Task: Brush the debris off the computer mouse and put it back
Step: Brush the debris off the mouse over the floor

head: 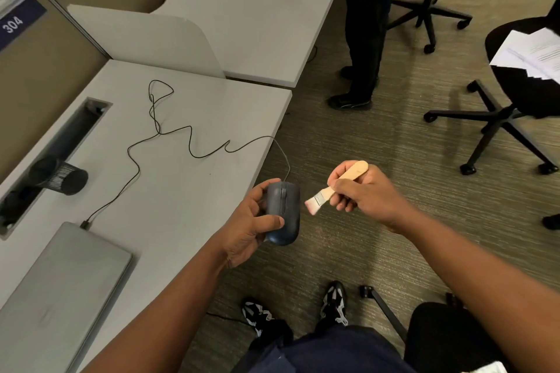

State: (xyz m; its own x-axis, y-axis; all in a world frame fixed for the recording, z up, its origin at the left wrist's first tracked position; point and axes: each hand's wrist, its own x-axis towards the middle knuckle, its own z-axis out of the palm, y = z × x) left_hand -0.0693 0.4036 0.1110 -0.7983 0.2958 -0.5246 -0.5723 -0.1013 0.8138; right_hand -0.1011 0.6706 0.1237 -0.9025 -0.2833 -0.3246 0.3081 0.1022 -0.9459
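- A closed grey laptop [63, 275] lies at the near left of the counter [188, 191], with a black mesh cup [65, 177] tipped on its side further back by the cable slot
- The mouse cable [157, 130] is plugged in at the laptop's far corner, wanders in loose loops across the counter and drops off the edge to the mouse; it looks thin and limp, so it should trail without pulling, though a loop could snag on the way back
- The left hand [251, 227] holds the computer mouse [283, 212] off the counter's edge, over the carpet, thumb across the near top and fingers curled round the far side
- The mouse is likely light, rigid and smooth-shelled, hence a bit slippery; the grip on its two sides suits it and leaves the top bare for brushing
- Debris on the shell is too small to make out from here
- The right hand [360, 191] grips the wooden handle of a small brush [336, 185], whose soft pale bristles sit just beside the mouse's right flank, seemingly not touching
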